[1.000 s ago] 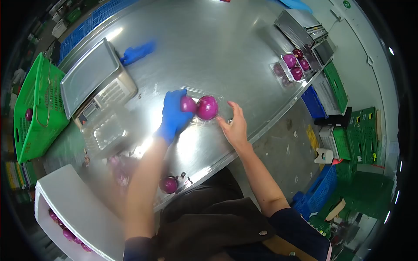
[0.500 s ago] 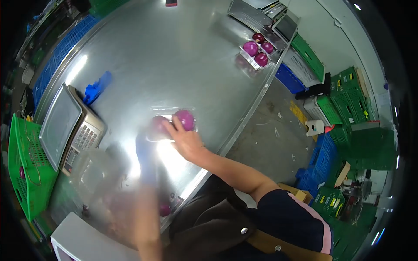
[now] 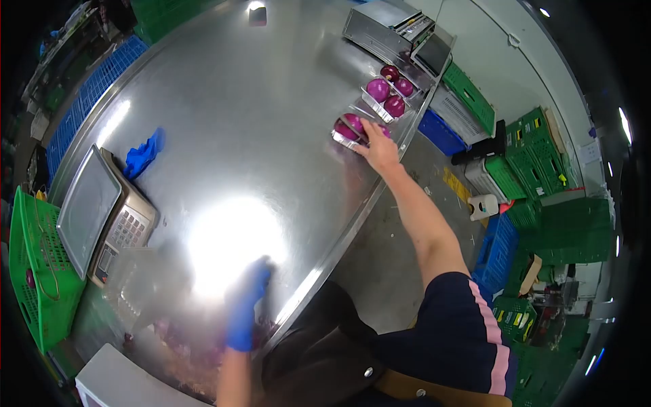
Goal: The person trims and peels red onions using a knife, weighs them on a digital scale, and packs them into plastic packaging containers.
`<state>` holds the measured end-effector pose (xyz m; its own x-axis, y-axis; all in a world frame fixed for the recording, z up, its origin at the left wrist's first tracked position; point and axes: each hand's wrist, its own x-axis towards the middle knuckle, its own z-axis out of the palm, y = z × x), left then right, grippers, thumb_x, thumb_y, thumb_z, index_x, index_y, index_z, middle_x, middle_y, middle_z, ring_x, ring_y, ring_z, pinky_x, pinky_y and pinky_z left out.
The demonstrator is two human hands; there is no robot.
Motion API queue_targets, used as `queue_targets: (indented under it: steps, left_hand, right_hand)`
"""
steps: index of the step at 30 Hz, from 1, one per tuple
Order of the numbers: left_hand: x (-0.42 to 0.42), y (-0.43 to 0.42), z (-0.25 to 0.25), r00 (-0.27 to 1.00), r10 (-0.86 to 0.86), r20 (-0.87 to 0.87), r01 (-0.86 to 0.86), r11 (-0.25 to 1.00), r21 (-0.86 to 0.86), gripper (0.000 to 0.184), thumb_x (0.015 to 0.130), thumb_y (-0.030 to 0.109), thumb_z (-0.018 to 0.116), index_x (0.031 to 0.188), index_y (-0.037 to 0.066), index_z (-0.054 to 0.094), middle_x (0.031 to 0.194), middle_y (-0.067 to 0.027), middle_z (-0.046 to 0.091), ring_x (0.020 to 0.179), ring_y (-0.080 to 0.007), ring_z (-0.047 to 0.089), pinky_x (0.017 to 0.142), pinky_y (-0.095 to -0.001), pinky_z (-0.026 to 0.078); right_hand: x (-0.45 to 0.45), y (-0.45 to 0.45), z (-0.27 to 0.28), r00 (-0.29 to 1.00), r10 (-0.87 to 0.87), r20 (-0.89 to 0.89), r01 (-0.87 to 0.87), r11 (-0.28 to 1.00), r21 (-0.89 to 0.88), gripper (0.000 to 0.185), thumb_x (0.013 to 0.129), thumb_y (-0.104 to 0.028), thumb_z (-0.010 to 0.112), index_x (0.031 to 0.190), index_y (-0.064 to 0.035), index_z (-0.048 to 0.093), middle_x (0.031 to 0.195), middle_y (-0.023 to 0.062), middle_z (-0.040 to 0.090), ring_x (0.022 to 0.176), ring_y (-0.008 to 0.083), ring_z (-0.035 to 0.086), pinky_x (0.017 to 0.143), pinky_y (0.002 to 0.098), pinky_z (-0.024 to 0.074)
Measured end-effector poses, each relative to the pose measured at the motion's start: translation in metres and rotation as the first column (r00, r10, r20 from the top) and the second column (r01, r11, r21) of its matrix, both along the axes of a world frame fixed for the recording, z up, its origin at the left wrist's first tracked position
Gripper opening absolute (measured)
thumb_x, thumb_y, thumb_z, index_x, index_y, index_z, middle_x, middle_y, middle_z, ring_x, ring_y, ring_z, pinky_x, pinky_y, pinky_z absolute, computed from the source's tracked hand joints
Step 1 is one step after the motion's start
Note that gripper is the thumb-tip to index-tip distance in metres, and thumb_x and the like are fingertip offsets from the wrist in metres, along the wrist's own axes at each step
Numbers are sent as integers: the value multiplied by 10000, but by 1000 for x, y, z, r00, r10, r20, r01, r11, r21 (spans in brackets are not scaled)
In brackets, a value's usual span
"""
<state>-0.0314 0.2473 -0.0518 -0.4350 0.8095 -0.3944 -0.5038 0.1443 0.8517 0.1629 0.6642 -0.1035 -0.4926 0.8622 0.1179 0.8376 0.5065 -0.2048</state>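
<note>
My right hand (image 3: 380,149), bare, grips a clear plastic tray (image 3: 344,141) at the right side of the table, with fingers over its top. In that tray lie purple-red onions (image 3: 350,125), partly hidden by the fingers. Just beyond it stands another clear tray (image 3: 377,106) filled with several red onions (image 3: 378,89). My left hand (image 3: 251,292), in a blue glove, is over the near part of the table, smeared by motion, so its fingers cannot be made out. Near it are a clear plastic container (image 3: 129,288) and a blurred pile of onions and loose skins (image 3: 186,349).
A weighing scale (image 3: 115,217) stands at the left beside a crumpled blue glove (image 3: 142,154) and a green basket (image 3: 41,271). At the far right corner sits a metal machine (image 3: 386,30). Green crates (image 3: 539,149) are stacked beyond the steel table's edge (image 3: 346,237).
My right hand has carried the tray of onions from mid-table to the far right, beside the other tray. My gloved left hand has drawn nearer to the table's front edge.
</note>
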Motion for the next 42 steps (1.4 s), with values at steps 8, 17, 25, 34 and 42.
queue_targets:
  steps: [8, 17, 25, 34, 42]
  left_hand:
    - [12, -62, -31, 997, 81, 6, -79, 987, -139, 728, 772, 36, 615, 1453, -83, 386, 1224, -174, 629, 997, -203, 644, 910, -315, 539]
    - [17, -60, -8, 978, 209, 3, -204, 956, -213, 626, 792, 20, 593, 1402, -52, 477, 1175, -148, 647, 1003, -203, 645, 908, -326, 540]
    - [-3, -16, 19, 997, 51, -64, -73, 907, -415, 490, 939, 103, 609, 1407, -7, 511, 1359, -146, 600, 1247, -247, 560, 1089, -380, 417]
    - [-43, 45, 12, 982, -116, -152, 46, 913, -404, 291, 915, 108, 585, 1165, -1, 689, 1290, -164, 636, 1259, -295, 548, 1110, -421, 388]
    - [-76, 51, -1, 907, -277, -318, 145, 913, -381, 293, 932, 129, 527, 1146, 32, 702, 1260, -154, 650, 1281, -320, 530, 1111, -418, 384]
  right_hand:
    - [38, 65, 1, 975, -202, 97, 206, 978, -29, 797, 816, -358, 762, 1499, -248, 366, 1469, 92, 494, 1251, 330, 559, 993, 456, 484]
    - [12, 79, 24, 984, -177, -28, 179, 978, 103, 683, 839, -321, 727, 1425, -105, 449, 1474, 177, 450, 1251, 363, 549, 1000, 472, 484]
    - [-40, 184, 23, 967, -75, 244, 9, 965, 262, 389, 828, -227, 686, 1178, -66, 631, 1471, 112, 453, 1191, 316, 576, 911, 427, 552]
    - [-74, 260, -8, 871, -182, 456, 125, 980, 153, 406, 828, -299, 656, 1160, -66, 684, 1457, 92, 495, 1260, 297, 519, 992, 418, 502]
    - [-48, 274, -1, 759, -312, 572, 339, 939, 62, 475, 874, -382, 578, 1190, -47, 694, 1308, 131, 626, 1298, 309, 506, 1040, 388, 453]
